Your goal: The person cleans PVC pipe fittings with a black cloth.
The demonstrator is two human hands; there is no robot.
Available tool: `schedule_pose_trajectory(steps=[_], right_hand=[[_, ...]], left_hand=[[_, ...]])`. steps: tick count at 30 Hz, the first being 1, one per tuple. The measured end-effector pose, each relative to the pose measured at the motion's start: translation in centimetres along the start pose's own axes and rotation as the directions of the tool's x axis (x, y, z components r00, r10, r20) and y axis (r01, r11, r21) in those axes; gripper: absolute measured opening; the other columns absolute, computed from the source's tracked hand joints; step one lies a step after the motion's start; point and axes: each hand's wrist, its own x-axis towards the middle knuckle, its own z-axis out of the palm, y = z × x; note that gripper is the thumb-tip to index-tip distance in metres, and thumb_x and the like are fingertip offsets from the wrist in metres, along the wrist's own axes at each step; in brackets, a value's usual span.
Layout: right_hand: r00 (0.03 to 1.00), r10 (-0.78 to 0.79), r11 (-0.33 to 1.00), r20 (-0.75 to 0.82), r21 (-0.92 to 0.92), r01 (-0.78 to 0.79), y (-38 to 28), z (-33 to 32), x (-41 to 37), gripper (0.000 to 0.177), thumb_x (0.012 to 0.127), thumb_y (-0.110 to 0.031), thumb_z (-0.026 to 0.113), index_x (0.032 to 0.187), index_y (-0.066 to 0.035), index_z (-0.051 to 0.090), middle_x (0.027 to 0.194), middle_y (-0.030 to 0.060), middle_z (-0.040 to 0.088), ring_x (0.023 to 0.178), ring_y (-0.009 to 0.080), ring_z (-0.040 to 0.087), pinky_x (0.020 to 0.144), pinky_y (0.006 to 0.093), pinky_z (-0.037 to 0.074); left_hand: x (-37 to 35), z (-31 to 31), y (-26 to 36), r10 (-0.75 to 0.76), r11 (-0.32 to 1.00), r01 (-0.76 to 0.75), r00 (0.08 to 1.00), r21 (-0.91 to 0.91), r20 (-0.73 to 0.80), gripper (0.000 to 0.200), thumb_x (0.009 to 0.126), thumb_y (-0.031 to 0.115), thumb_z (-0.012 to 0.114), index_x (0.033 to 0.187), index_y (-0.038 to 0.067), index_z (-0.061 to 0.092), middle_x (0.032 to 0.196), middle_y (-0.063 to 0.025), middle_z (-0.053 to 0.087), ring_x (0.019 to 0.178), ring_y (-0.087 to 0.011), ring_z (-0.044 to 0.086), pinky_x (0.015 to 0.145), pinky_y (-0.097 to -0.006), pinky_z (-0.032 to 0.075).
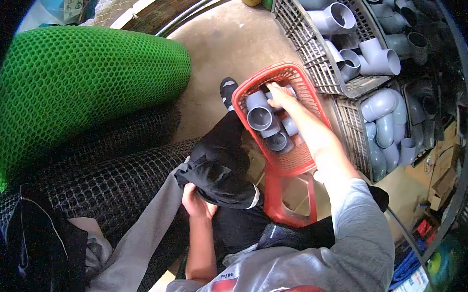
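Note:
My right hand (280, 96) reaches into a red plastic basket (308, 92), at its far end, over grey pipe fittings. Its fingers are partly hidden among the fittings, so what they hold is unclear. Nearer in the basket lie a grey fitting (259, 117) with a round opening and another grey fitting (277, 141). The basket rests at a red plastic stool (273, 199). My left hand (194, 201) is low beside my knee, against dark cloth (214, 173); its fingers are partly covered by the cloth.
Rolls of green mesh (87, 74) and black mesh (114, 176) lie on the left. Black crates (314, 52) of grey fittings stand on the right, with a lower crate (352, 134) of elbows below. A foot in a dark sock (229, 90) is beside the basket.

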Motion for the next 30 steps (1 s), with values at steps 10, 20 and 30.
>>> schedule_pose_trajectory(steps=[10,20,30], right_hand=[[0.995,0.084,0.996,-0.049,0.03,-0.082,2.7,5.9,-6.0,0.052,0.094,-0.041,0.064,0.136,-0.011,0.06,0.14,0.014,0.055,0.122,0.0365,0.062,0.1,0.0495,0.051],[0.998,-0.015,0.94,-0.067,0.338,0.037,-0.9,3.7,-11.3,0.098,0.083,-0.025,0.075,0.163,-0.009,0.019,0.163,0.0207,0.032,0.145,0.0415,0.04,0.12,0.0464,0.036],[0.961,0.126,0.947,-0.247,0.32,-0.042,-1.5,10.7,-8.3,0.1,0.07,-0.03,0.091,0.151,-0.001,0.041,0.135,0.0201,0.063,0.121,0.0372,0.058,0.105,0.0443,0.05]], left_hand=[[0.0,0.9,-0.1,-0.019,1.0,0.019,0.999,0.021,-0.03,0.046,0.094,0.026,0.051,0.132,0.001,0.061,0.132,-0.0167,0.066,0.12,-0.0371,0.063,0.106,-0.0528,0.049],[0.0,1.7,-0.3,0.034,0.998,-0.034,0.999,0.052,0.004,0.045,0.093,0.026,0.054,0.13,0.002,0.062,0.131,-0.015,0.067,0.12,-0.0348,0.063,0.106,-0.0503,0.049],[-0.1,1.0,-0.1,0.022,0.998,-0.02,0.999,0.06,-0.032,0.044,0.094,0.026,0.052,0.13,0.002,0.063,0.132,-0.0149,0.067,0.119,-0.0347,0.064,0.104,-0.049,0.051]])
